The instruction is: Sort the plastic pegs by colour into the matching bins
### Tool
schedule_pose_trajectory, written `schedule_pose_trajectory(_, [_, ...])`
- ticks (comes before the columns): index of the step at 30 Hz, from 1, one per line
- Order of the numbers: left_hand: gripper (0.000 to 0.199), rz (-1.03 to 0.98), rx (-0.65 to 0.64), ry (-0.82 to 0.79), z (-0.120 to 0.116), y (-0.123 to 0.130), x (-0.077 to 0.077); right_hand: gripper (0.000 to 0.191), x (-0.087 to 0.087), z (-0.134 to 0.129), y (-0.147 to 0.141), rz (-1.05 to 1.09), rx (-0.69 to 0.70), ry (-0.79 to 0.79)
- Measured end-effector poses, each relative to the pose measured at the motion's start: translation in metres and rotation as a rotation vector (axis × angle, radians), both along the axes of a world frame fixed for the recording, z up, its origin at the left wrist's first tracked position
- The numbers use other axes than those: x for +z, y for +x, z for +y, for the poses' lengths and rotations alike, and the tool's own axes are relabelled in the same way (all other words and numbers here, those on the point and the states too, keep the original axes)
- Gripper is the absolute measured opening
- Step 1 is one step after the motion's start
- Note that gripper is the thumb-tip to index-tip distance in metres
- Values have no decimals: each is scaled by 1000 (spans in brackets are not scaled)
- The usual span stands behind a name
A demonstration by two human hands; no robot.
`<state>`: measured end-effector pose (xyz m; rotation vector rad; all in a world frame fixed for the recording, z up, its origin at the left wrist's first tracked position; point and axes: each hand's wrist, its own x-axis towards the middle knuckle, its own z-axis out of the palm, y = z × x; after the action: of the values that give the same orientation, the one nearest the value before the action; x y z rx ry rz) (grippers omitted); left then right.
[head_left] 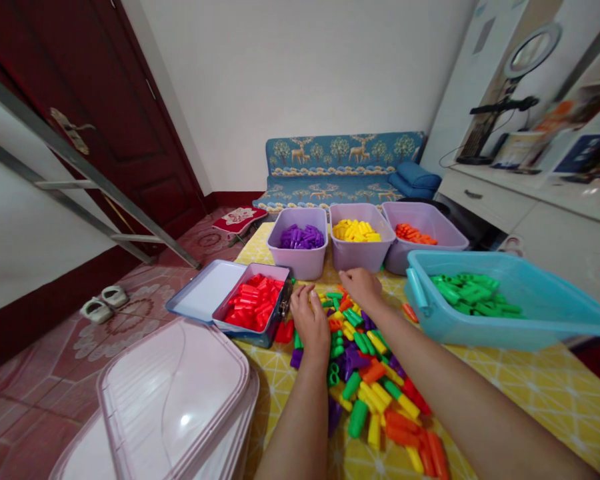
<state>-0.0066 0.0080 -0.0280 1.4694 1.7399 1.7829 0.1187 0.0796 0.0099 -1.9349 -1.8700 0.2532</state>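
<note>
Mixed red, orange, yellow, green and purple plastic pieces (375,393) lie heaped on the yellow patterned tablecloth. My left hand (310,319) rests at the heap's left side, fingers bent, beside the box of red pieces (253,303); what its fingers touch is hidden. Over the far edge of the heap is my right hand (363,287), its fingers curled in, just before the tub of yellow pieces (356,231). Whatever it may hold is too small to make out. Purple pieces (301,237) fill part of the tub behind my left hand.
Orange pieces (416,234) lie in the far right tub, green pieces (475,295) in a turquoise bin (510,333). Pale lids (175,393) are stacked at the near left. Beyond the table stand a blue sofa (330,190) and a small red stool (240,219).
</note>
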Motion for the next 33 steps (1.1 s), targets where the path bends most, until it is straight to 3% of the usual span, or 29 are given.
schedule_pose_trajectory(3, [31, -7, 1, -11, 0, 0, 1, 31, -12, 7, 23, 62, -215, 27])
schedule_pose_trajectory(6, [30, 0, 0, -21, 0, 0, 1, 36, -22, 16, 37, 121, -337, 59])
schedule_pose_trajectory(9, [30, 3, -2, -32, -1, 0, 2, 42, -27, 24, 46, 167, -396, 73])
schedule_pose_trajectory(12, [29, -5, 6, -38, -1, 1, 2, 32, -27, 24, 54, 188, -386, 43])
schedule_pose_trajectory(14, [28, -13, 9, -37, 0, 1, 3, 29, -24, 18, 54, 183, -333, 19])
schedule_pose_trajectory(17, [27, -41, 10, -23, 0, 0, 3, 39, -14, 5, 40, 171, -176, 27])
schedule_pose_trajectory(19, [26, -73, 15, -5, -1, 0, 5, 42, -6, -2, 19, 169, -9, 45])
schedule_pose_trajectory(23, [27, -196, 65, 29, -7, 0, 12, 26, 9, -1, -30, 124, 380, 35])
schedule_pose_trajectory(26, [30, -308, 55, 83, -12, 2, 21, 41, 12, 8, -54, -117, 620, 2])
schedule_pose_trajectory(33, [29, -373, -12, 117, -13, 2, 22, 47, 7, 20, -68, -272, 685, -80])
